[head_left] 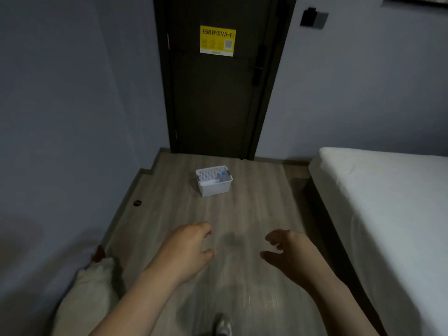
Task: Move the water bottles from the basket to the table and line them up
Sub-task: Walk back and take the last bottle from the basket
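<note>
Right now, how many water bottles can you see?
1 for sure: a blue-capped bottle at the right end of the white basket on the floor. Blurred pale shapes beside it may be more bottles.

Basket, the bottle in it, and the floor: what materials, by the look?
Basket: likely white plastic, matte; perforated grid walls, moulded rim.
Bottle: probably clear plastic with a blue cap or label; too blurred to be sure.
Floor: wood-look planks, grey-brown grain, slight sheen; laminate or vinyl, cannot tell.
</note>
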A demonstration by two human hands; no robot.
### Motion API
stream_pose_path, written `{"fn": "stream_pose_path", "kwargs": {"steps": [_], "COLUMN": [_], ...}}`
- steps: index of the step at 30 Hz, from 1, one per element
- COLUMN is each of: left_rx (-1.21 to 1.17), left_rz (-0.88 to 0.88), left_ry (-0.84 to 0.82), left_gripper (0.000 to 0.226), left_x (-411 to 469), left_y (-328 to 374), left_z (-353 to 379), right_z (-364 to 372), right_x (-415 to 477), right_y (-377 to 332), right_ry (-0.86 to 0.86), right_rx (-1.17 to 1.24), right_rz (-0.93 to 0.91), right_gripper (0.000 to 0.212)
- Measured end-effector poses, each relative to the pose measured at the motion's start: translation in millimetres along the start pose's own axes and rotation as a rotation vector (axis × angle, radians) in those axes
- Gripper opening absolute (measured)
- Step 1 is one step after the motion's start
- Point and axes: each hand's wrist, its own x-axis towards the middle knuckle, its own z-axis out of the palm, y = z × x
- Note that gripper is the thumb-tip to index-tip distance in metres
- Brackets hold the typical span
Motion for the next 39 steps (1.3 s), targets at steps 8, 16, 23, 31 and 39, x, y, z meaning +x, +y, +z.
{"fn": "stream_pose_path", "kwargs": {"steps": [8, 16, 23, 31, 39], "left_rx": [0.003, -0.001, -0.035, -0.062, -0.105], "left_rz": [-0.062, -0.104, -0.097, -0.080, -0.123], "left_ry": [0.025, 0.011, -0.003, -0.071, -0.112], "left_gripper": [0.039, 0.041, 0.038, 0.036, 0.032], "left_x": [161, 290, 411, 560, 669], "left_y": [0, -14, -50, -112, -149], "left_z": [-20, -26, -36, -67, -75], "right_z": [-48, -70, -77, -90, -98], "right_x": [158, 284, 412, 564, 676], "right_y": [28, 52, 56, 38, 32], "right_ry": [-0.002, -0.042, -0.072, -0.128, -0.193], "right_rx": [0.012, 0.016, 0.018, 0.025, -0.002], "right_rz": [-0.039, -0.035, -0.026, 0.046, 0.000], "right_gripper": [0.045, 0.045, 0.045, 0.044, 0.042]}}
